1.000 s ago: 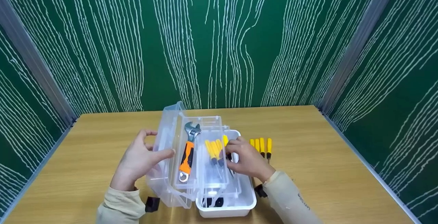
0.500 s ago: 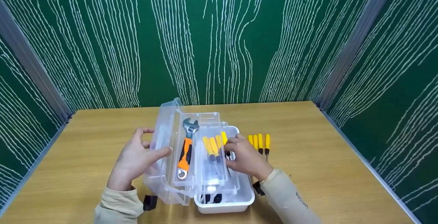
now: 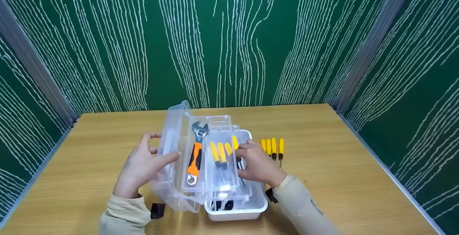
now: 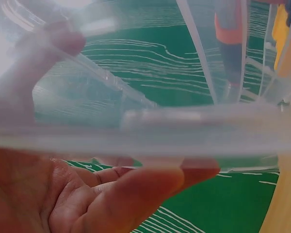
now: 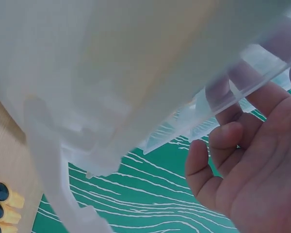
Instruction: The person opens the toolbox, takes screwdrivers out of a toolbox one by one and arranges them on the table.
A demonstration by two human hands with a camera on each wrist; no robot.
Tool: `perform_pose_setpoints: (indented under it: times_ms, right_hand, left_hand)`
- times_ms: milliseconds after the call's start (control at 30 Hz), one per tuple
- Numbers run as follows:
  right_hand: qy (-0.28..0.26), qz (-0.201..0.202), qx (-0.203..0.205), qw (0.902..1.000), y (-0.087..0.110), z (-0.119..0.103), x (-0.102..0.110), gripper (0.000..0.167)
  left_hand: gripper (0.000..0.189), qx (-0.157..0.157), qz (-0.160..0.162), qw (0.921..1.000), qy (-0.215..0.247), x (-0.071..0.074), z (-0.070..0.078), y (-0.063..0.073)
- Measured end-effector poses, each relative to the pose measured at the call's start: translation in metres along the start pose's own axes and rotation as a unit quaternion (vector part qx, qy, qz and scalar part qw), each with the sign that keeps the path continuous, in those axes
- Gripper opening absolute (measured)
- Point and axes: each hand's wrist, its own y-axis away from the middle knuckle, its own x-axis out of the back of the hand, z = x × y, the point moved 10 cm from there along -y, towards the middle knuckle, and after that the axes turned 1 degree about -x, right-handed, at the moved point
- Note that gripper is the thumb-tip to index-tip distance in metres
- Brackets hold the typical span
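A toolbox with a white bin [image 3: 247, 213] and clear fold-out trays stands on the table, its clear lid [image 3: 174, 138] tipped up to the left. My left hand [image 3: 140, 167] holds this lid, thumb inside and fingers behind it. My right hand [image 3: 260, 165] curls its fingers over the right edge of the upper clear tray [image 3: 224, 183], whose wall crosses them in the right wrist view. Yellow-handled screwdrivers [image 3: 221, 152] lie in the tray beside those fingertips. Another yellow handle [image 3: 235, 141] shows just behind the fingers. An orange adjustable wrench [image 3: 195, 156] lies in the left tray.
Several more yellow screwdrivers [image 3: 274, 147] stand in a row on the wooden table [image 3: 322, 170], right of the box. Black items [image 3: 226, 205] lie inside the bin's front end. Green panels with white wavy lines [image 3: 244, 48] enclose the table.
The screwdrivers in the upper tray have shifted slightly left and spread apart. Both hands stay at about the same places on the box; the head view has moved a little.
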Motion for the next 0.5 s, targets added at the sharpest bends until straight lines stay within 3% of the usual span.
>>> perform_pose_setpoints:
  times_ms: [500]
  right_hand:
    - [-0.004,-0.017,0.000,0.9998,0.0000,0.0005,-0.0024,0.029]
  left_hand:
    - [0.083,-0.005,0.000,1.0000,-0.007,0.0004,0.0018,0.0011]
